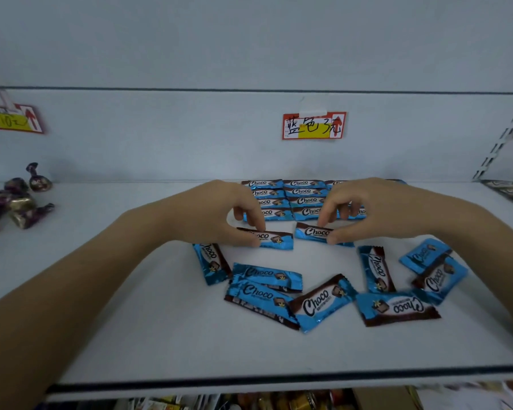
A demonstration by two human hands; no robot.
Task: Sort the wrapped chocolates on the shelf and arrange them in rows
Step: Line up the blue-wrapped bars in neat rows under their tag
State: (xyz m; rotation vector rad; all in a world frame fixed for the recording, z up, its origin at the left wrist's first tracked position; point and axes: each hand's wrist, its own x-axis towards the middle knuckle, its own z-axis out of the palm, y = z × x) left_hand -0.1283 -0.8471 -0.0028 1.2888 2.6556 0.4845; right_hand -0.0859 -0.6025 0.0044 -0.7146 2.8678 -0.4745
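Loose Choco bars point(320, 301) lay scattered near the shelf point(160, 335) edge. Beyond them, the left hand point(219, 214) pinched one bar point(274, 239), the right hand point(365, 207) another point(316, 233). Neat rows point(302, 199) sat against the back.

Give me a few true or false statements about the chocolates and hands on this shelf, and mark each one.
1. Each hand holds one blue Choco bar: the left hand one, the right hand another. True.
2. Neat rows of Choco bars lie at the back of the shelf. True.
3. The loose bars in front are all lined up parallel. False: they lie at mixed angles, some overlapping.
4. The price tag hangs on the back wall. True.
5. The purple-wrapped sweets sit at the right. False: they are at the left.
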